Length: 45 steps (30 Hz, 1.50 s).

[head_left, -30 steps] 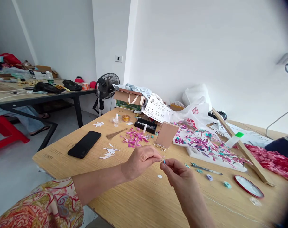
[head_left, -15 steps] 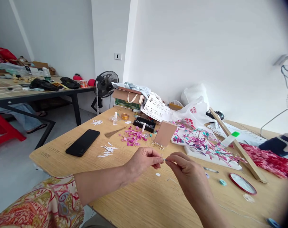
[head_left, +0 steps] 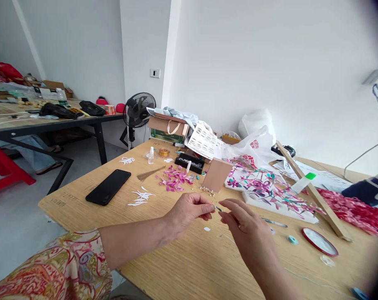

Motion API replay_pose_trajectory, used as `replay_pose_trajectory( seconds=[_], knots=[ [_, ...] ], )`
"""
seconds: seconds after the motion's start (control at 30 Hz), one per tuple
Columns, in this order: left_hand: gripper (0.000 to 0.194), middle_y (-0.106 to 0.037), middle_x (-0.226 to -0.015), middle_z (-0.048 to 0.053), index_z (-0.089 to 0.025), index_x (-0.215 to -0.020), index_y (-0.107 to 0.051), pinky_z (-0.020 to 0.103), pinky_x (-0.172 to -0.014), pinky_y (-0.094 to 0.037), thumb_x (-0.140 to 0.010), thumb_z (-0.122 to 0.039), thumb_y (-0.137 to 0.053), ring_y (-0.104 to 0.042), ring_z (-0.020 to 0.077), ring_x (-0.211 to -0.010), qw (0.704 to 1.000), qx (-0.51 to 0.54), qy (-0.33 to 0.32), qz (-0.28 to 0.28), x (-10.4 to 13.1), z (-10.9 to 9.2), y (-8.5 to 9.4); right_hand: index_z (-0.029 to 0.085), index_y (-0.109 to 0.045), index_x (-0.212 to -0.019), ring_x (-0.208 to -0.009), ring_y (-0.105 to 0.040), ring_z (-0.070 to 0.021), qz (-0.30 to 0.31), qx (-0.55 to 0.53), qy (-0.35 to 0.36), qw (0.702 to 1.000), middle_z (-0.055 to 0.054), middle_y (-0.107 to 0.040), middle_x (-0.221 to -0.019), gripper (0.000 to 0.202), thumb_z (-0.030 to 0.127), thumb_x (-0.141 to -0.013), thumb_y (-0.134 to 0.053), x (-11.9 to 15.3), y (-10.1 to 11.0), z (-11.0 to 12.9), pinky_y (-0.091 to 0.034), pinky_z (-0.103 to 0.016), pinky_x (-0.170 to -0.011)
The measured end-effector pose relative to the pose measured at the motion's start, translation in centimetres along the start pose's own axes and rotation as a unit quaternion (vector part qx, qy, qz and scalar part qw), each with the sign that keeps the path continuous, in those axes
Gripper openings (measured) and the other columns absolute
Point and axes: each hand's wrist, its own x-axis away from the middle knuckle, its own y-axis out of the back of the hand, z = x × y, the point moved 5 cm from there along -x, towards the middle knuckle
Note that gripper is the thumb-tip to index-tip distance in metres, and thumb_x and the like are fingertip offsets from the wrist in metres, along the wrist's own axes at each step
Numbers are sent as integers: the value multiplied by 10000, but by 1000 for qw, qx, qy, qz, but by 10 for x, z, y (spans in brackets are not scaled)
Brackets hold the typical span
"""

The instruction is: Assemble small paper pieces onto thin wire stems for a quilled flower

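Observation:
Over the front of the wooden table (head_left: 176, 266), my left hand (head_left: 189, 210) pinches a tiny dark teal sliver (head_left: 218, 208) between thumb and forefinger. Its exact kind is too small to make out. My right hand (head_left: 247, 225) is just beside the sliver's free end, with thumb and forefinger parted around it. Below the hands lies a small white disc (head_left: 207, 229). Pink petals (head_left: 175, 179) are heaped beyond my left hand, and white petal-shaped cutouts (head_left: 141, 196) lie to its left.
A black phone (head_left: 108, 187) and a small clear bottle (head_left: 150, 156) stand to the left. Behind my hands are a brown card (head_left: 217, 175) and a black tray (head_left: 189, 161). At right are pink flower sprays (head_left: 276, 187), a wooden bar (head_left: 320, 200), a red-rimmed hoop (head_left: 319, 241) and thread spools (head_left: 292, 239).
My right thumb and forefinger have parted from their pinch, exposing more of the teal sliver. My left hand stays in place with its pinch closed.

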Motion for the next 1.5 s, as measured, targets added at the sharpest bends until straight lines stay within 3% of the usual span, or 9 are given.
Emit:
replay_pose_trajectory(
  seconds=[0.2,0.3,0.43,0.57,0.8,1.07,1.2,1.33,1.5],
  knots=[
    [214,-540,-545,-8,-87,-635,-587,213,-562,-379,-588,-275,-679,-486,69,-527,999,-25,-17,-24,-2,-5,3,191,-587,-791,-388,-525,-124,-23,-163,-197,967,0,-598,-506,229,389,-748,-481,25,-21,-10,-402,-223,-395],
    [206,-535,-550,-11,-92,-625,-580,218,-561,-385,-592,-273,-672,-481,69,-525,999,-21,-25,-13,-1,-5,1,174,-544,-880,-479,-574,-148,-4,-267,-255,929,-33,-648,-611,280,401,-719,-514,30,-45,-17,-447,-242,-436],
    [197,-522,-528,-16,-93,-614,-576,216,-549,-377,-598,-270,-662,-469,66,-511,999,-26,-34,-7,-1,-5,1,179,-543,-822,-632,-603,-163,-6,-243,-205,948,-61,-659,-759,226,383,-750,-478,26,-51,-13,-463,-257,-552],
    [214,-514,-510,-20,-99,-607,-572,210,-530,-360,-585,-289,-669,-456,62,-498,998,-56,-32,-13,-2,-6,3,188,-598,-738,-539,-561,-145,-17,-78,-124,989,-30,-636,-622,253,359,-791,-419,24,-38,-1,-410,-230,-517],
    [168,-485,-536,-28,-114,-602,-570,205,-500,-364,-608,-266,-643,-436,62,-487,990,-123,-62,5,-6,-8,6,194,-575,-661,-489,-527,-124,9,26,-24,999,-13,-571,-539,323,291,-838,-323,27,-35,16,-347,-204,-461],
    [91,-512,-653,4,-167,-655,-649,213,-631,-373,-701,-142,-575,-474,96,-659,872,-414,-230,122,0,-29,-6,213,-604,-671,-507,-497,-127,94,50,32,994,-14,-554,-567,300,283,-826,-357,13,-3,13,-345,-218,-475],
    [59,-493,-624,-10,-144,-626,-637,189,-541,-368,-654,-195,-629,-457,67,-568,918,-311,-117,217,3,-29,-12,227,-631,-735,-582,-513,-141,147,-24,1,989,-18,-590,-653,256,316,-815,-404,-4,10,-8,-374,-237,-533],
    [189,-490,-554,-26,-120,-597,-598,188,-488,-350,-583,-286,-688,-432,52,-495,978,-123,-15,167,3,-25,-7,196,-631,-676,-554,-467,-129,153,-182,-74,968,4,-539,-582,263,375,-773,-465,-3,-8,-27,-370,-224,-503],
    [176,-484,-509,-38,-116,-634,-589,178,-489,-327,-603,-266,-675,-421,44,-483,993,-54,-28,102,-1,-21,2,179,-630,-683,-505,-450,-113,109,-276,-115,948,5,-524,-559,246,378,-752,-502,22,-43,-32,-376,-211,-461]
  ],
)
